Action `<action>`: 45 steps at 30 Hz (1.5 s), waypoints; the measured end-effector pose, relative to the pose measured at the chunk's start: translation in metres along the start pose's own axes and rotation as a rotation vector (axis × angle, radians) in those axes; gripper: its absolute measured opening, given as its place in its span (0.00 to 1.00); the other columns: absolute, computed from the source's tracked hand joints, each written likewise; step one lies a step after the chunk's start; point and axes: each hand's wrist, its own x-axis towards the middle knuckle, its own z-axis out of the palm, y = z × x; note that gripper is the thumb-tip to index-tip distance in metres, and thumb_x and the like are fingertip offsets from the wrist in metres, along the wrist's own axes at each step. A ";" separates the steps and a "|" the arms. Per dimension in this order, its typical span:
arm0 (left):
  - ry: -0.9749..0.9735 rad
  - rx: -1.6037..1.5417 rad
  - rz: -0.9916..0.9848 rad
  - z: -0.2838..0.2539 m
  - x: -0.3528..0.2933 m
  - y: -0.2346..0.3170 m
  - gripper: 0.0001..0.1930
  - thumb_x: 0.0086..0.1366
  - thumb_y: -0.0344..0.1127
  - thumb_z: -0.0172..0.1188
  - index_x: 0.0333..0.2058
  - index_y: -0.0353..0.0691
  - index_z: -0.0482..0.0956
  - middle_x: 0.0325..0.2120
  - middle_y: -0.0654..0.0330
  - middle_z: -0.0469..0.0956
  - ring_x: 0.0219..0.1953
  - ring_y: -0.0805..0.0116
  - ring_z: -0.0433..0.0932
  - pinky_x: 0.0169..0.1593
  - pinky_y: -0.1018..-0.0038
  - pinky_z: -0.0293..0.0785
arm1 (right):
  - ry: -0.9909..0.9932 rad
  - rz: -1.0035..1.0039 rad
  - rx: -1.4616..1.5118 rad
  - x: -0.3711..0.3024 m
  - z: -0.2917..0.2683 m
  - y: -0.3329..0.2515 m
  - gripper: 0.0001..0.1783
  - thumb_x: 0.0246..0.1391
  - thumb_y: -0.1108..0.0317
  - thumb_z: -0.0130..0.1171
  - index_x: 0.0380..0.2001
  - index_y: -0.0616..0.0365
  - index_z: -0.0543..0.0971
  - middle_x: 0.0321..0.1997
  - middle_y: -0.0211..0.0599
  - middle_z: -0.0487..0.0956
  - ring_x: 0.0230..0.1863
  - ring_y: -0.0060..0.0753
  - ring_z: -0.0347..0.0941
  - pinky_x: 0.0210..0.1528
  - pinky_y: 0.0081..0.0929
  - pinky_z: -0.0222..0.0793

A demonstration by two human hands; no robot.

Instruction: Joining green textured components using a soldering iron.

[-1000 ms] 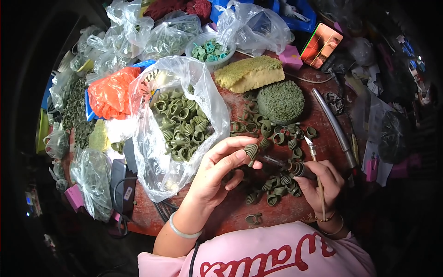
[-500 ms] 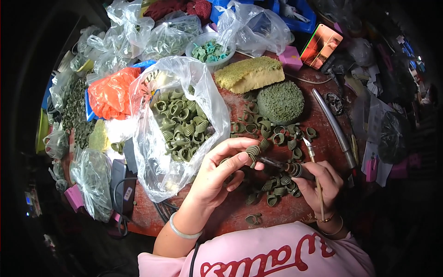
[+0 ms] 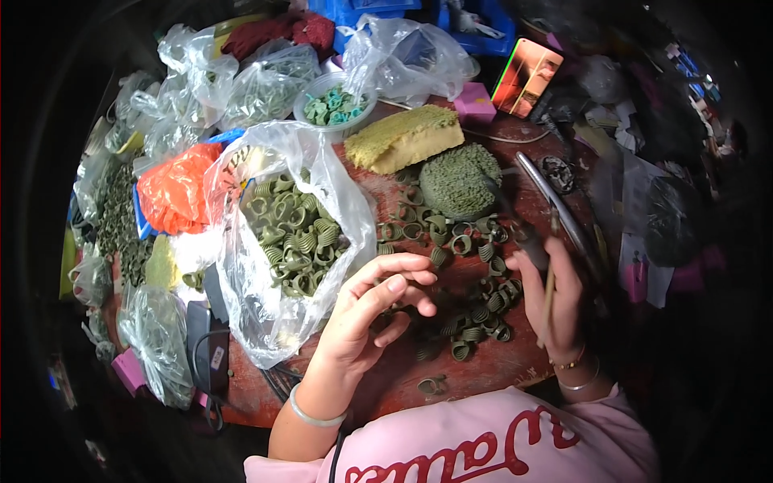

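My left hand (image 3: 373,310) hovers between the clear bag and the loose rings, fingers curled but apart, with no ring visible at its fingertips. My right hand (image 3: 554,294) is closed around a dark, thick-handled tool (image 3: 529,243), blurred, whose thin tip points up toward the round green textured pad (image 3: 460,182). A thin wooden-handled tool (image 3: 549,302) is tucked in the same hand. Several olive-green ribbed rings (image 3: 475,318) lie scattered on the red table (image 3: 378,386) between my hands and below the pad. More such rings (image 3: 296,233) fill the open clear plastic bag (image 3: 241,314).
A yellow-green sponge block (image 3: 407,138) lies behind the pad. A grey metal rod (image 3: 555,197) rests on the right, below a lit phone (image 3: 527,76). A tub (image 3: 334,105) of teal pieces, an orange bag (image 3: 173,193) and stuffed clear bags (image 3: 157,338) crowd the back and left.
The ring at my left fingertips is no longer there, and those fingers have loosened. My right hand has swung its tool away from the left hand, up toward the round pad. The view has shifted slightly.
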 end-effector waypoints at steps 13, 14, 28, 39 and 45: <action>-0.059 0.002 -0.056 -0.005 0.001 -0.002 0.05 0.64 0.30 0.57 0.37 0.38 0.74 0.27 0.62 0.74 0.26 0.78 0.74 0.16 0.88 0.55 | -0.214 -0.059 -0.130 0.013 0.001 0.027 0.16 0.44 0.77 0.63 0.37 0.62 0.70 0.31 0.47 0.76 0.32 0.47 0.77 0.31 0.33 0.70; -0.052 0.006 -0.056 -0.004 0.001 -0.002 0.05 0.64 0.30 0.57 0.37 0.38 0.74 0.27 0.62 0.75 0.25 0.79 0.74 0.16 0.88 0.55 | -0.212 -0.057 -0.132 0.011 0.000 0.026 0.16 0.44 0.77 0.63 0.37 0.62 0.70 0.31 0.47 0.76 0.32 0.47 0.77 0.31 0.33 0.70; 0.005 0.111 -0.049 -0.001 -0.001 -0.004 0.07 0.62 0.28 0.60 0.39 0.39 0.75 0.30 0.63 0.77 0.25 0.81 0.74 0.16 0.88 0.54 | -0.166 -0.087 -0.108 0.009 0.006 0.015 0.16 0.45 0.75 0.66 0.36 0.62 0.71 0.25 0.43 0.77 0.27 0.43 0.77 0.31 0.30 0.71; -0.064 0.400 -0.016 0.012 -0.003 -0.001 0.19 0.56 0.28 0.67 0.47 0.37 0.74 0.34 0.67 0.75 0.29 0.85 0.72 0.28 0.88 0.66 | -0.296 0.218 0.511 -0.009 0.019 -0.038 0.12 0.49 0.77 0.65 0.33 0.59 0.71 0.31 0.29 0.76 0.35 0.15 0.73 0.38 0.18 0.71; -0.079 0.237 -0.125 0.005 0.000 -0.004 0.15 0.63 0.34 0.60 0.46 0.35 0.73 0.31 0.62 0.78 0.24 0.82 0.73 0.17 0.89 0.57 | -0.209 -0.010 0.382 -0.008 0.026 -0.034 0.10 0.50 0.78 0.64 0.33 0.59 0.73 0.27 0.28 0.74 0.26 0.15 0.68 0.29 0.17 0.65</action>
